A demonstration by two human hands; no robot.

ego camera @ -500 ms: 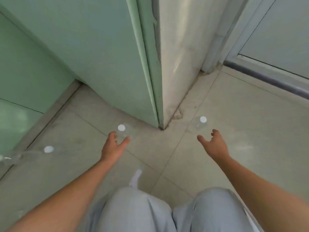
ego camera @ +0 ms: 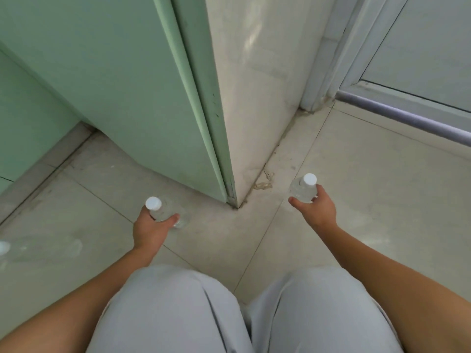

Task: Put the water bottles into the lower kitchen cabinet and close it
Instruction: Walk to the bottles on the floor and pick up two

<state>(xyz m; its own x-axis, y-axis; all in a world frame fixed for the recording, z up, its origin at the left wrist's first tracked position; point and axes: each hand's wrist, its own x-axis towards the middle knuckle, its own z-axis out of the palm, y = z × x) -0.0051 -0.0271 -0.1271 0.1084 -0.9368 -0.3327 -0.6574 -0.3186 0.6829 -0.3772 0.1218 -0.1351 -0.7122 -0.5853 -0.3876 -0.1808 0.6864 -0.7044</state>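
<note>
Two clear water bottles with white caps stand upright on the tiled floor. My left hand [ego camera: 150, 229] is wrapped around the left bottle [ego camera: 159, 210], left of the cabinet corner. My right hand [ego camera: 316, 207] grips the right bottle [ego camera: 304, 188], right of that corner. A third clear bottle [ego camera: 5, 249] lies at the far left edge, mostly cut off. The green door of the lower cabinet [ego camera: 122, 80] stands swung out towards me, its edge ending at the floor between my hands. The cabinet's inside is not visible.
A white cabinet side panel [ego camera: 257, 98] meets the floor at the corner between my hands. A sliding door frame with a grey rail [ego camera: 397, 113] runs along the back right. My knees in light grey trousers [ego camera: 229, 314] fill the bottom of the view.
Both hands were open and just short of the bottles; now each has closed around its bottle. The view has dropped lower and closer to the floor.
</note>
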